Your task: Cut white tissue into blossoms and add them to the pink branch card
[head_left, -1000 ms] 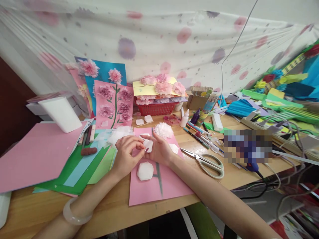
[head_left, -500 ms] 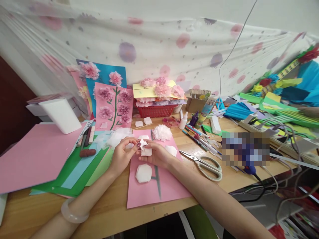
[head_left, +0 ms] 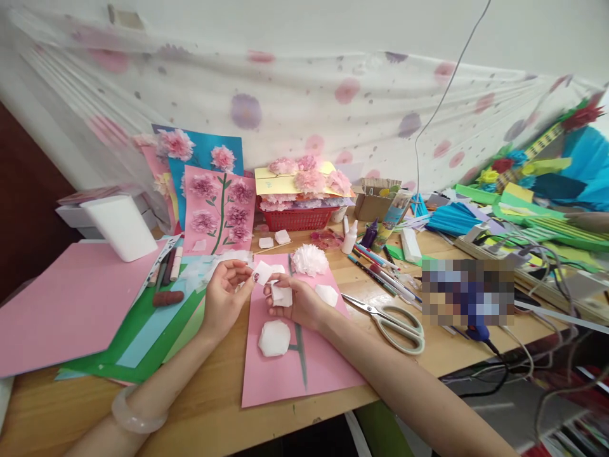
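Note:
My left hand pinches a small white tissue paper square between thumb and fingertip. Close beside it, my right hand has its fingers curled round a small stack of white tissue squares. Both hands hover over a pink sheet of card with a green stem painted on it. A fluffy white paper flower sits at the card's top. Flat white paper rounds lie lower left and at the right; another behind my hands is mostly hidden.
Scissors lie right of the card, with pens and a white glue bottle behind. A red basket of paper flowers stands at the back. Green paper and a pink sheet cover the left; cables run at right.
My hands have moved slightly apart. A single tissue square now shows in my left fingers, separate from the stack in my right hand. The view has tilted up slightly.

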Motion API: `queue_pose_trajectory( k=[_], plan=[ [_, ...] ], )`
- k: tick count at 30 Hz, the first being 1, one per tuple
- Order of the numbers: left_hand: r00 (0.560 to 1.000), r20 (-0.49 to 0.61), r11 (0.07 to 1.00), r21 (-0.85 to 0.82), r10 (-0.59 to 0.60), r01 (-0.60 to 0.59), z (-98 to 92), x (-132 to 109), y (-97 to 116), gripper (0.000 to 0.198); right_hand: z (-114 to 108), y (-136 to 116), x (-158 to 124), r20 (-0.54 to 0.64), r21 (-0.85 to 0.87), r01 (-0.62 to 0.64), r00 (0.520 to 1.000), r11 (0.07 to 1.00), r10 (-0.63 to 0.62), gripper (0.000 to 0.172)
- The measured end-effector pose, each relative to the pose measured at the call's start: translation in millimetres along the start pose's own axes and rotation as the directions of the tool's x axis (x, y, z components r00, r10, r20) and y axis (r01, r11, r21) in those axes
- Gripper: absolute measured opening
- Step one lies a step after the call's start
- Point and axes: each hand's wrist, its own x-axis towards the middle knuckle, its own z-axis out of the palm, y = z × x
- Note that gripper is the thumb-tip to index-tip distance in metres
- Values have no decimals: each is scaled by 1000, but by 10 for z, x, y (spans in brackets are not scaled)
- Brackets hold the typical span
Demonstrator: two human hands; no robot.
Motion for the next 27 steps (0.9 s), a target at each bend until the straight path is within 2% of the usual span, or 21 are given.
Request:
queue_pose_trajectory(
  k=[4,8,13,20,22,23,24,26,27],
  plan=[
    [999,31,998,-65,-22,24,-8,21,9,36,25,10,0,-21,-31,12,1000,999,-12,22],
    [997,63,993,-103,-43,49,-18,33,-22,37,45,3,-29,8,-40,23,1000,999,-22,22],
    [997,45,989,-132,-60,66,-17,27,-15,38,-3,-16,-21,39,-2,2,999,1000,-2,25],
    [995,30,982,-162,-92,96,-18,51,-30,38,-43,-39,12,19,84,-40,999,996,39,10],
    [984,94,956,-241,-151,170,-19,45,19,39,-34,-39,14,13,78,-34,999,996,33,14],
    [962,181,926,-284,-204,249,-19,37,56,40,-30,-30,19,11,69,-23,1000,997,23,16],
    [922,292,887,-310,-255,343,-17,26,98,42,-28,-15,27,8,55,-11,1000,998,11,18],
    [790,526,821,-264,-316,505,-9,-7,169,46,-29,39,56,10,7,10,1000,1000,-11,23],
    [747,584,825,-219,-317,521,-2,-25,189,46,-33,75,76,12,-25,19,1000,1000,-19,26]
  ],
)
